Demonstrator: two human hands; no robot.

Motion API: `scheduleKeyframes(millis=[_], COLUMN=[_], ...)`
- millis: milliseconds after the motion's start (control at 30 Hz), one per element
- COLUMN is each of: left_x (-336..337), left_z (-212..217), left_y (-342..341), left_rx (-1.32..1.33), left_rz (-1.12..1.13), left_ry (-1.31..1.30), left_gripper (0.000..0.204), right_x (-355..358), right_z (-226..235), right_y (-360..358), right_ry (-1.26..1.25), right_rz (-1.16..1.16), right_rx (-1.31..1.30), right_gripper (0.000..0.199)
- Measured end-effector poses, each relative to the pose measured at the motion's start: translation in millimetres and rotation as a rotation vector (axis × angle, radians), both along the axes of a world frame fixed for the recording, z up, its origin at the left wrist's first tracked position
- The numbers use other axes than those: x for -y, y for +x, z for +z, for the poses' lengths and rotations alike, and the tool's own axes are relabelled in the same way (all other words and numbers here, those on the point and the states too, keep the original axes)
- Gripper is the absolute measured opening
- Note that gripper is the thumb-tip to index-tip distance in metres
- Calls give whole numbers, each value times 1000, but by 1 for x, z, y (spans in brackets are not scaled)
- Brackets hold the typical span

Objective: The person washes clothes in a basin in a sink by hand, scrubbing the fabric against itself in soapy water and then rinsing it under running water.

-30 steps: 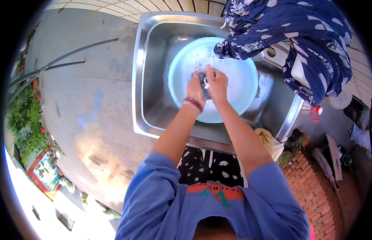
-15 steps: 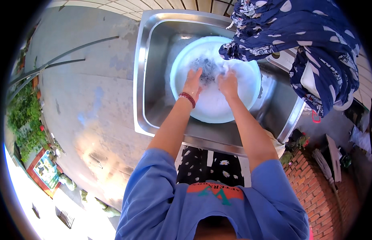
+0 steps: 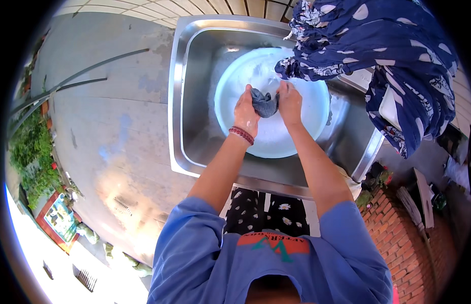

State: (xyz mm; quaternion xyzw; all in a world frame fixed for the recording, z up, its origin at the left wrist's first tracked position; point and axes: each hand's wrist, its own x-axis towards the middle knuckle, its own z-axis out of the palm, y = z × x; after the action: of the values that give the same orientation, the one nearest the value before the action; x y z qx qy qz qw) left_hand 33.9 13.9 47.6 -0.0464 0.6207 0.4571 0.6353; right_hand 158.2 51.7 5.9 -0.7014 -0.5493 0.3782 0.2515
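Note:
A wet, bunched dark grey cloth (image 3: 266,105) is stretched between my two hands above soapy water; whether it is a sock or another small garment I cannot make out. My left hand (image 3: 245,114), with a red beaded bracelet at the wrist, grips its left side with the thumb on top. On the other side my right hand (image 3: 290,104) is closed on the cloth's right end, the fingertips partly hidden. Below them is a round pale blue basin (image 3: 221,126) of cloudy, sudsy water, sitting in a stainless steel sink (image 3: 175,106).
Navy fabric with white patterns (image 3: 377,38) hangs bunched at the upper right, overlapping the basin's far right rim. A tiled wall (image 3: 230,7) runs behind the sink. Grey pipes (image 3: 88,68) stick out at left over concrete ground. A brick surface (image 3: 392,228) lies at lower right.
Both hands have lifted out of the suds with the grey cloth, which was mostly under foam before. It now shows clearly, bunched between them.

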Motion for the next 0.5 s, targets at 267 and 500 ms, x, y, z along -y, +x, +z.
scheduleKeyframes(millis=[267, 500], left_x=[14, -12], left_z=[-42, -13], left_y=[-27, -13], left_rx=[-330, 238], left_rz=[-341, -89], left_ry=[61, -28], left_gripper=[48, 60], right_x=[29, 50], right_z=[-29, 65], right_y=[31, -25], right_ry=[-361, 15], right_rz=[552, 230], right_rx=[215, -33], right_gripper=[40, 24])
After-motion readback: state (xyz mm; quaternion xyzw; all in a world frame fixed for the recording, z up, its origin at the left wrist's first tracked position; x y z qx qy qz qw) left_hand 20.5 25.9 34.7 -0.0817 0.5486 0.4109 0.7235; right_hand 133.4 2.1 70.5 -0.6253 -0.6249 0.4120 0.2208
